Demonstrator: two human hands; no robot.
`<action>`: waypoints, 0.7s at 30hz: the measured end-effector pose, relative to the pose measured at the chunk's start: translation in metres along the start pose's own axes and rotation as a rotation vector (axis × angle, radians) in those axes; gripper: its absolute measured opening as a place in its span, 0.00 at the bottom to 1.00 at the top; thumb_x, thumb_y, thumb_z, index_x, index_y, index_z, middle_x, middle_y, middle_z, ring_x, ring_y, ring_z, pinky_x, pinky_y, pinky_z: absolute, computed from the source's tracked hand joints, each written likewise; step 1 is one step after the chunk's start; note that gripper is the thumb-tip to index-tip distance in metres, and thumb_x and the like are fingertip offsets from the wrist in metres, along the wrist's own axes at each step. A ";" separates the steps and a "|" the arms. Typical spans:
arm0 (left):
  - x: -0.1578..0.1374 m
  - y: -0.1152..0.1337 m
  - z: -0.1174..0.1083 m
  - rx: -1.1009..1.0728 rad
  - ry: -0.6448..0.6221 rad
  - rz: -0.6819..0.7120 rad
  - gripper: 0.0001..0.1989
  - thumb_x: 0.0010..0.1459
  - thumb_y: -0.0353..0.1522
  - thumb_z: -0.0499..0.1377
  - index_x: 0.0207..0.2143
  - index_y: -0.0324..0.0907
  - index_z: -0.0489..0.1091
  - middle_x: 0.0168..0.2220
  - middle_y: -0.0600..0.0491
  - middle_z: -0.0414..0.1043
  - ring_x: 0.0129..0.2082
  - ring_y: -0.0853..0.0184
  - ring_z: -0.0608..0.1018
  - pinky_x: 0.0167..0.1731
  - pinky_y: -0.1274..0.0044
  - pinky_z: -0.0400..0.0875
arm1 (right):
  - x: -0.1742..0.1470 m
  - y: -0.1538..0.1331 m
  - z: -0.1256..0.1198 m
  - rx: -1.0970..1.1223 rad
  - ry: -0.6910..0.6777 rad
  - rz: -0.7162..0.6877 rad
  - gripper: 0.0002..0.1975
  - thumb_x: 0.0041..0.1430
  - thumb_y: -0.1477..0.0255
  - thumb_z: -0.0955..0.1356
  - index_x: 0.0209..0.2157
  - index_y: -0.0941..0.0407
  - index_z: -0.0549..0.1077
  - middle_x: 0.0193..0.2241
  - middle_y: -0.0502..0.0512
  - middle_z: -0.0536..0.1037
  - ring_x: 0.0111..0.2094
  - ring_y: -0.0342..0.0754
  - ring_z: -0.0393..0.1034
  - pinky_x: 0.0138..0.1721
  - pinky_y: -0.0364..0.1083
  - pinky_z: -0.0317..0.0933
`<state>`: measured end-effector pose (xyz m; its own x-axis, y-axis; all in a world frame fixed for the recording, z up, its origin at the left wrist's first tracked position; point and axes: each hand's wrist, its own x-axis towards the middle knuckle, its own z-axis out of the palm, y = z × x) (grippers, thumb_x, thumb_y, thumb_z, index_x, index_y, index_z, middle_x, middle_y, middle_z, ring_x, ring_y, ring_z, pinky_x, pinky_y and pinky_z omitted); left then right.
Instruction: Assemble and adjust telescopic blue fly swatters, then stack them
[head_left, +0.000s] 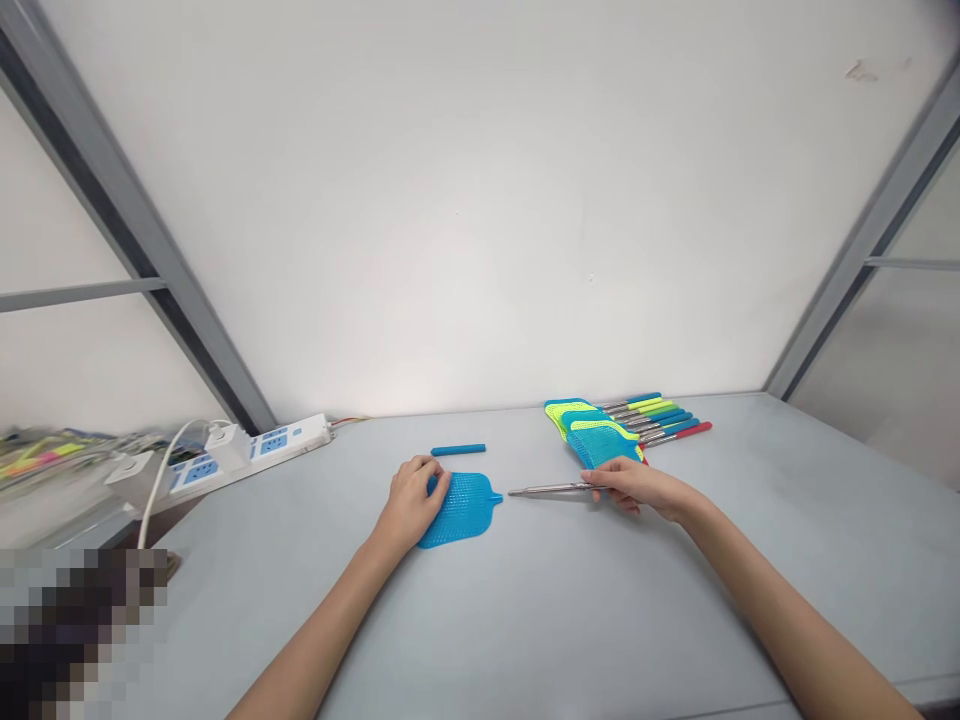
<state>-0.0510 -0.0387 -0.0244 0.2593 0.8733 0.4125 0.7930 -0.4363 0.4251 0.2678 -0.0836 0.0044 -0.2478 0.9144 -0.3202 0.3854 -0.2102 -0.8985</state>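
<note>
My left hand [414, 498] grips the left edge of a blue perforated fly swatter head [466, 508], which lies flat on the grey table with its short neck pointing right. Between the thumb and fingers of my right hand [639, 485] is a slim metal telescopic rod [549, 489], held roughly level. Its tip points left at the neck, with a small gap between them. Behind the swatter head lies a loose blue handle sleeve [459, 450]. The rod's right end is hidden by my right hand.
A pile of fly swatters [600, 440] with blue and yellow-green heads lies behind my right hand, their coloured handles to the right. A white power strip [259, 450] with plugged-in adapters runs along the left edge. A white wall [480, 200] closes off the back.
</note>
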 end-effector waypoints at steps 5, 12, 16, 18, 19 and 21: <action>-0.001 0.001 0.000 -0.038 0.003 -0.022 0.12 0.53 0.39 0.47 0.27 0.42 0.64 0.34 0.51 0.65 0.38 0.62 0.67 0.41 0.69 0.60 | 0.002 0.000 0.006 -0.001 -0.044 0.003 0.21 0.45 0.54 0.63 0.20 0.59 0.68 0.12 0.43 0.51 0.14 0.37 0.44 0.16 0.40 0.42; -0.003 0.010 -0.001 -0.144 -0.008 -0.090 0.12 0.52 0.39 0.48 0.30 0.43 0.67 0.36 0.52 0.66 0.40 0.63 0.68 0.43 0.71 0.60 | 0.000 -0.002 0.006 -0.009 -0.074 -0.014 0.20 0.46 0.55 0.63 0.20 0.59 0.69 0.12 0.44 0.51 0.14 0.37 0.45 0.16 0.40 0.43; -0.005 0.013 0.003 -0.214 0.009 -0.175 0.13 0.50 0.39 0.50 0.32 0.43 0.68 0.38 0.51 0.66 0.42 0.63 0.68 0.45 0.71 0.59 | 0.000 -0.002 0.009 0.022 -0.115 -0.026 0.20 0.47 0.55 0.63 0.21 0.60 0.69 0.13 0.43 0.50 0.15 0.37 0.43 0.17 0.40 0.43; -0.005 0.013 0.005 -0.248 0.027 -0.233 0.14 0.49 0.39 0.51 0.33 0.42 0.69 0.40 0.49 0.65 0.44 0.62 0.67 0.47 0.70 0.58 | 0.000 -0.003 0.010 0.050 -0.130 -0.020 0.20 0.47 0.56 0.63 0.21 0.60 0.69 0.14 0.43 0.49 0.16 0.37 0.42 0.17 0.40 0.42; -0.005 0.012 0.005 -0.266 0.036 -0.264 0.14 0.49 0.39 0.51 0.34 0.41 0.69 0.41 0.49 0.65 0.44 0.61 0.66 0.47 0.69 0.57 | 0.000 -0.003 0.010 0.065 -0.135 -0.017 0.20 0.47 0.56 0.63 0.21 0.60 0.69 0.14 0.43 0.48 0.16 0.37 0.42 0.17 0.40 0.42; -0.005 0.011 0.005 -0.310 0.052 -0.328 0.15 0.48 0.39 0.51 0.34 0.40 0.69 0.42 0.48 0.65 0.44 0.59 0.66 0.46 0.68 0.58 | 0.000 -0.004 0.011 0.095 -0.140 -0.014 0.20 0.47 0.56 0.64 0.21 0.60 0.69 0.15 0.43 0.48 0.16 0.37 0.41 0.17 0.40 0.42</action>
<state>-0.0406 -0.0468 -0.0253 -0.0129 0.9676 0.2522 0.6237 -0.1894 0.7584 0.2570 -0.0865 0.0047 -0.3764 0.8616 -0.3404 0.2971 -0.2358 -0.9253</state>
